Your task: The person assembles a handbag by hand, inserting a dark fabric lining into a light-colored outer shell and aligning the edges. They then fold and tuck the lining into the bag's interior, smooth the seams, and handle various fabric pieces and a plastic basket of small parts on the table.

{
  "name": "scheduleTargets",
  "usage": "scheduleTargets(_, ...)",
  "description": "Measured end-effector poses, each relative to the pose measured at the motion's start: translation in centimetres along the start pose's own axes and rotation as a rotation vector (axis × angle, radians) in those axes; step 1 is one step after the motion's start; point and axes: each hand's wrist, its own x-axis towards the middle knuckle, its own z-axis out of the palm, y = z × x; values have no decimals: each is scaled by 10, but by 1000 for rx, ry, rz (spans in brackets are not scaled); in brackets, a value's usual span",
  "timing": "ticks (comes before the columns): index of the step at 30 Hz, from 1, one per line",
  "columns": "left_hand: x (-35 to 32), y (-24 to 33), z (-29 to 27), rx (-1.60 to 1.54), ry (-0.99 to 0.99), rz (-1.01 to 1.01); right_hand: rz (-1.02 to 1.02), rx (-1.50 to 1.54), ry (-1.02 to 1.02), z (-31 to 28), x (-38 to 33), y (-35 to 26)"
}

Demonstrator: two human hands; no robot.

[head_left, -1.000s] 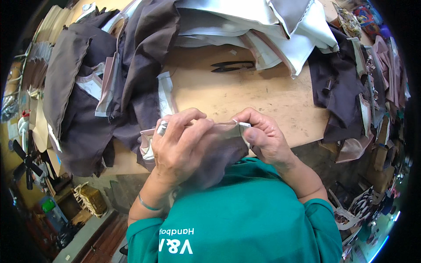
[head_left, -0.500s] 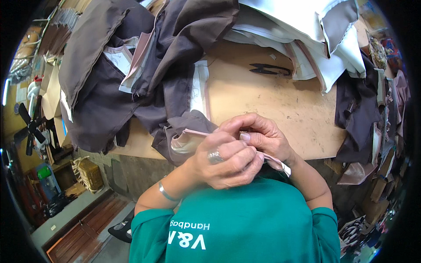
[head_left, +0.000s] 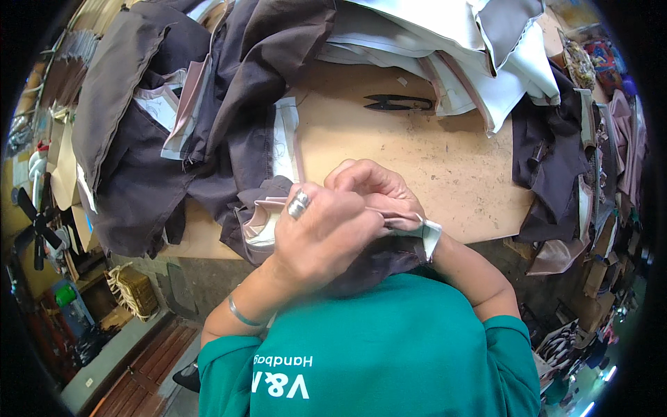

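Note:
Both hands are together at the table's near edge, working on a dark brown fabric piece [head_left: 351, 274] with a pink and white border. My left hand [head_left: 316, 233], with a wide silver ring, is closed on the piece's pink edge. Beside it, my right hand [head_left: 379, 189] has its fingers curled and pinched on the same edge. A white end of the strip [head_left: 431, 240] sticks out past the right wrist. The pink and white border [head_left: 260, 226] also shows left of my left hand. The fingertips are partly hidden, so any small thing between them cannot be made out.
Dark brown fabric pieces [head_left: 132, 174] are heaped at the left of the tan table [head_left: 458, 167]. Black thread snips [head_left: 397, 103] lie near a stack of white fabric [head_left: 451, 69] at the back. More dark fabric [head_left: 549, 160] hangs over the right edge. A fan [head_left: 38, 226] stands far left.
Both hands have moved slightly up the picture, and the left has turned so its back shows more. More of the dark fabric and the white strip end now shows below the hands.

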Motion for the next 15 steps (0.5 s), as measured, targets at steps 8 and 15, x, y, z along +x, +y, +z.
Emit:
scheduleTargets(8,16,0,-17,-291,-133,-400,44,-26,-70,-6,-9,-14)
scheduleTargets(15,22,5,-36,-246,-302,-411,28,-450,-5,6,-13,-30)
